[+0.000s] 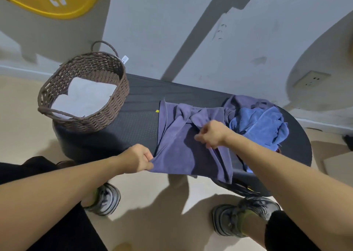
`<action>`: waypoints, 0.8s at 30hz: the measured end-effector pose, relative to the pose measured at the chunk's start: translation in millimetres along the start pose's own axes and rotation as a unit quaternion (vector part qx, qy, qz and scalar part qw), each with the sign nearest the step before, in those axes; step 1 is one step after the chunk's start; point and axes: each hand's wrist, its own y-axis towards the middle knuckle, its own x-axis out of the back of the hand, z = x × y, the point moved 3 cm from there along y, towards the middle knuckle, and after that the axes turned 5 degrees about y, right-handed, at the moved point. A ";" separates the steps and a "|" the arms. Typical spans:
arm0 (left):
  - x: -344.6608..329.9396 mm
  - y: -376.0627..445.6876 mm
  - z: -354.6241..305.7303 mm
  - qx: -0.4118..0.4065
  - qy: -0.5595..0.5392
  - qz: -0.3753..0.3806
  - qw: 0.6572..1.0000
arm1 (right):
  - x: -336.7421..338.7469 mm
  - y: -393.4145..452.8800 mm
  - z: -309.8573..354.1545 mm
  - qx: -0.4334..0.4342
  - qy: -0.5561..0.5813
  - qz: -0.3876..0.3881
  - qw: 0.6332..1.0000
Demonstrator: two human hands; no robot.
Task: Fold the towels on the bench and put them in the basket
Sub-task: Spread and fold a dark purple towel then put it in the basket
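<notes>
- The purple towel [179, 147] lies on the middle of the dark surface [141, 124], its long axis running 12 to 6 o'clock; the far edge lies flat, and the near edge hangs over the front rim
- The left hand [140, 158] pinches the towel's near-left corner at about 7 o'clock, fingers curled around the cloth
- The right hand [211, 134] grips a bunched fold at the towel's right side, fingers closed on it
- At 3 o'clock, touching the towel, a heap holds a crumpled blue towel [257, 124] and another purple one [242, 101]
- The brown woven basket [114, 105] stands at 10 o'clock on the surface's left end, oval, with loop handles; a folded white towel [89, 96] lies inside
- Bare textured surface lies between basket and towel; a small yellow tag [157, 111] shows at the towel's far-left edge
</notes>
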 end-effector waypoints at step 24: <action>39.2 -19.9 32.8 -0.012 0.029 -0.158 0.987 | -2.4 160.7 161.7 -0.017 0.389 -0.084 0.917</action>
